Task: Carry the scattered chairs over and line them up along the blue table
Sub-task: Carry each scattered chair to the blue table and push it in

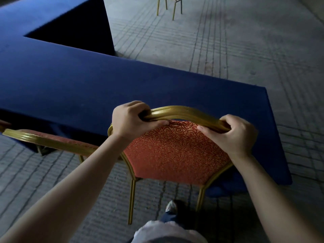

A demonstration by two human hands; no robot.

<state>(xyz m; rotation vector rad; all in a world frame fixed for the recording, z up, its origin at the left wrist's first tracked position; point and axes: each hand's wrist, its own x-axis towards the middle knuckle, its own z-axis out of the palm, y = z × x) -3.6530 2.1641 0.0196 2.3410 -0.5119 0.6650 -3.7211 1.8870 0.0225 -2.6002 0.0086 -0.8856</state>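
Note:
A gold-framed chair (175, 151) with red patterned upholstery stands right in front of me, its back toward me and its seat hidden against the blue table (87, 79). My left hand (131, 120) grips the left of the chair's gold top rail, and my right hand (235, 132) grips the right end. A second chair (50, 141) of the same kind stands at the table just to the left. A third chair (169, 6) stands far off at the top, only its gold legs showing.
The blue-draped table bends in an L, with a second wing (52, 16) at the far left. Its right corner (273, 130) ends beside my right arm. Grey carpet with line patterns (228, 50) spreads to the right and behind. My shoe (172, 206) is under the chair.

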